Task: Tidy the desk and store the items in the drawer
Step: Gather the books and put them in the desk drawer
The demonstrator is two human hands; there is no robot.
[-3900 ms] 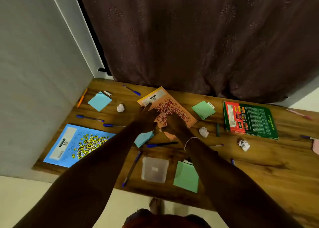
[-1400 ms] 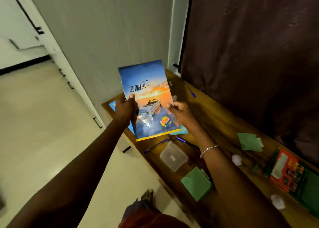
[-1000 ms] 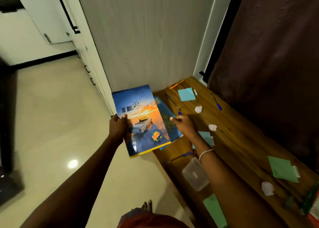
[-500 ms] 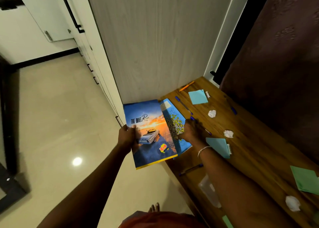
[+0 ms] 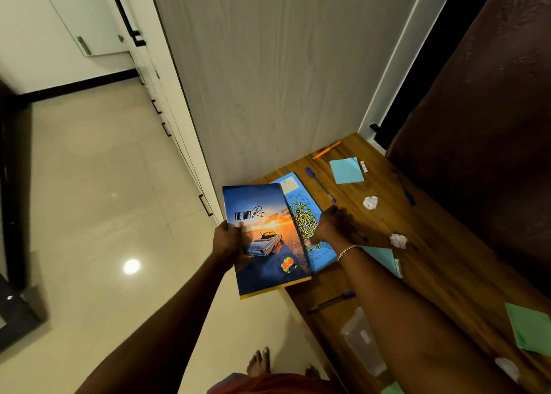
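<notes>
My left hand (image 5: 229, 240) grips the left edge of a sunset-cover notebook (image 5: 265, 244), held just past the left end of the wooden desk (image 5: 441, 244). My right hand (image 5: 331, 229) rests on a light-blue patterned notebook (image 5: 304, 211) lying at the desk's left end, thumb at its near edge. The sunset notebook overlaps the blue one's left side. Blue pens (image 5: 320, 184) (image 5: 331, 301), an orange pen (image 5: 326, 150), blue sticky notes (image 5: 346, 170), green sticky notes (image 5: 529, 329) and crumpled paper balls (image 5: 370, 202) (image 5: 398, 240) lie scattered on the desk.
A grey wood-grain cabinet side (image 5: 268, 80) stands against the desk's left end, with drawer handles (image 5: 205, 205) along its front. A dark curtain (image 5: 492, 110) hangs behind the desk. A clear plastic box (image 5: 362, 340) sits at the near edge. Tiled floor (image 5: 98, 200) spreads left.
The orange notebook was picked up off the desk, turned to its sunset cover and carried left. My right hand let go of it and came down on the blue notebook.
</notes>
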